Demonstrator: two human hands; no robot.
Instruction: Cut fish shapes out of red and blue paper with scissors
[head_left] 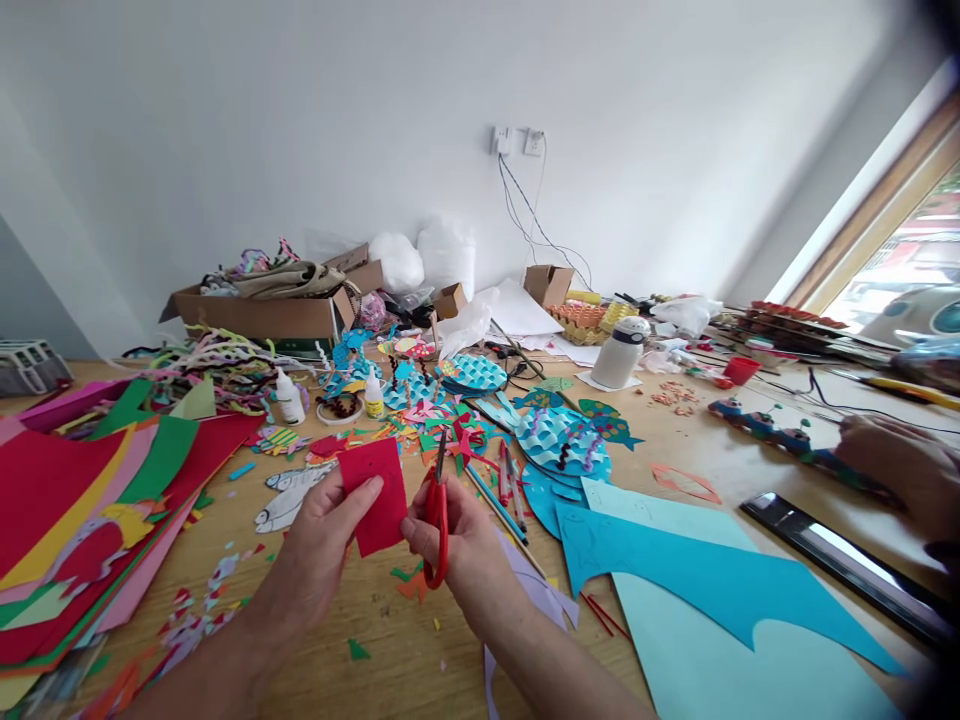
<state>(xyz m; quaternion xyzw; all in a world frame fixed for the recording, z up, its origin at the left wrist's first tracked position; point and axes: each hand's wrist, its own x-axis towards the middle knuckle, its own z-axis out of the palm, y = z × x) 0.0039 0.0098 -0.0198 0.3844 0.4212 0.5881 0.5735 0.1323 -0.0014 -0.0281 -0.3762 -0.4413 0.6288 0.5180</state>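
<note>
Head view: your left hand (326,540) pinches a red paper piece (373,495) above the counter (390,640). Your right hand (457,545) grips red scissors (437,520), blades upright just beside the paper's right edge. Another person's hand (896,475) rests far right.

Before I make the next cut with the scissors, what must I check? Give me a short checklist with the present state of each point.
1. Left hand pinches the red paper firmly at its lower left part: ok.
2. Right hand holds the red scissors by the handles, tip pointing up: ok.
3. Blades open and set on the paper's edge: cannot tell; they stand beside its right edge.
4. Left hand apart from the blades: ok.
5. Another person's hand at the far right, away from the scissors: ok.
</note>
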